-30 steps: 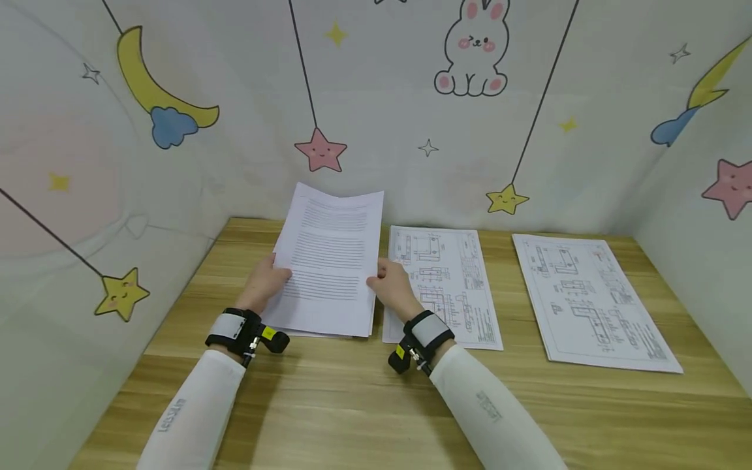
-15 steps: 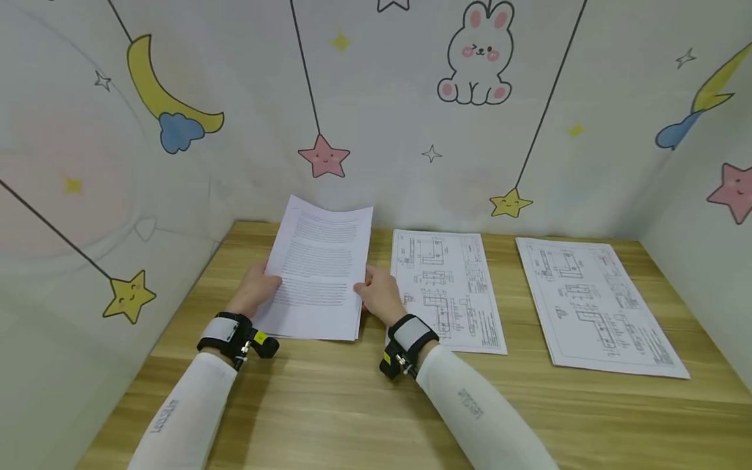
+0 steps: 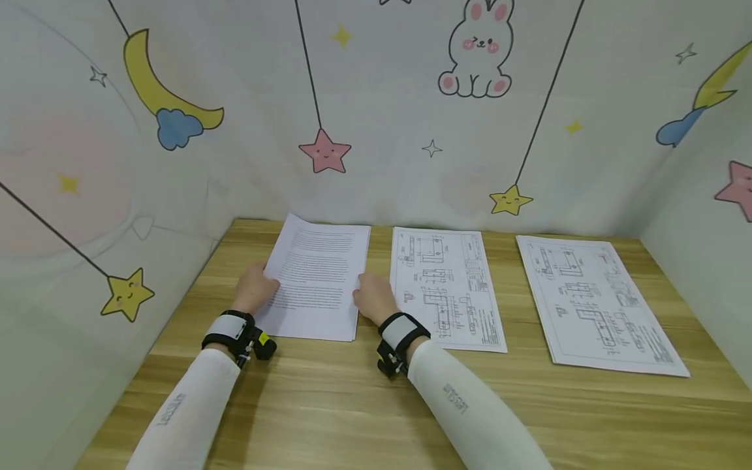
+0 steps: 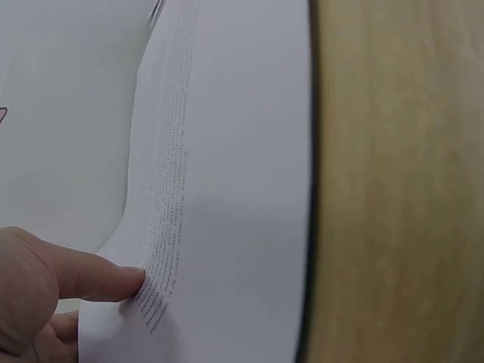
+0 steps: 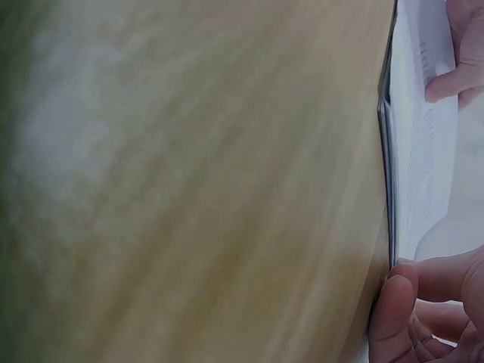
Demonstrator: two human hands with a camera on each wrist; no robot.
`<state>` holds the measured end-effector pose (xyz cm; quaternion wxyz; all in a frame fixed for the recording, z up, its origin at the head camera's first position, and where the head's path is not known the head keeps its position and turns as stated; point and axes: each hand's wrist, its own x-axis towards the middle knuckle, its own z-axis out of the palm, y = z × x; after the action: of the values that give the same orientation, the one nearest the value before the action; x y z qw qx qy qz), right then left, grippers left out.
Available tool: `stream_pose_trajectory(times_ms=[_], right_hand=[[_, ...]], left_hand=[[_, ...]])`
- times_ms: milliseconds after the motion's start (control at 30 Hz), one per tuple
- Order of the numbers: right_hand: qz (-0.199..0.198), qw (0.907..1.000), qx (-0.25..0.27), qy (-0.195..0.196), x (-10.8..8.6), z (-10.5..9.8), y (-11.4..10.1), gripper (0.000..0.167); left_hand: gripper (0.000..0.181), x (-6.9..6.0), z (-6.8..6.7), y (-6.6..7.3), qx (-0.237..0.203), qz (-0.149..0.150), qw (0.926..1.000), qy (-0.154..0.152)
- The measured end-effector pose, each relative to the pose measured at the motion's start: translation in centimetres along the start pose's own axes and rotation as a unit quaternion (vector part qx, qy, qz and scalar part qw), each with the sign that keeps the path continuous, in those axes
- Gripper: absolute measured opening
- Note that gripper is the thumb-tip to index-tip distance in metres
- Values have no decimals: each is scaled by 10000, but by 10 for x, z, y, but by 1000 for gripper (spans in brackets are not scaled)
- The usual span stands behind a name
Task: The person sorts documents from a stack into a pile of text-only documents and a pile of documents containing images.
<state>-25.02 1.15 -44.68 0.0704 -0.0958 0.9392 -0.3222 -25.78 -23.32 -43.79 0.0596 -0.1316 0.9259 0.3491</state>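
Note:
A stack of printed text sheets (image 3: pixel 314 281) lies at the left of the table, its far left corner slightly raised. My left hand (image 3: pixel 255 290) grips its left edge; in the left wrist view the thumb of that hand (image 4: pixel 53 291) presses on the top sheet, fingers underneath. At the opposite edge is my right hand (image 3: pixel 374 299); the right wrist view shows the thumb and fingers of this hand (image 5: pixel 431 310) pinching the edge of the stack (image 5: pixel 412 151). Beside the right hand lies a sheet with technical drawings (image 3: pixel 446 287), partly covered by that hand.
A second stack of drawing sheets (image 3: pixel 599 307) lies farther right on the wooden table (image 3: pixel 329 405). Behind the table hangs a pale backdrop (image 3: pixel 388 117) printed with stars, a moon and a rabbit.
The text sheets have come down nearly flat and moved slightly left, with both hands still at their sides. The right hand has shifted left along with the stack.

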Motion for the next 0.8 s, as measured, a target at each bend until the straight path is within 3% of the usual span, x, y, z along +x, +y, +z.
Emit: stream_pose_trajectory(times_ms=[233,400,633,800], right_hand=[[64,9999,108,-67,-1,-2,1,33],[173,9996,186,-115,-1,-2,3,35],[9,9997,231,-123,-2,-2,3,20],[-55,9992,323,-215,-4,-3,2,31]], left_hand=[[56,-4,-1,-4,972,35,9950,239],[54,-6,0,-7,1294,-2,9908,399],[50,-14,-3,-6,1252,17,9914,384],[52,-19,-7,-3,1091,-12,9937,268]])
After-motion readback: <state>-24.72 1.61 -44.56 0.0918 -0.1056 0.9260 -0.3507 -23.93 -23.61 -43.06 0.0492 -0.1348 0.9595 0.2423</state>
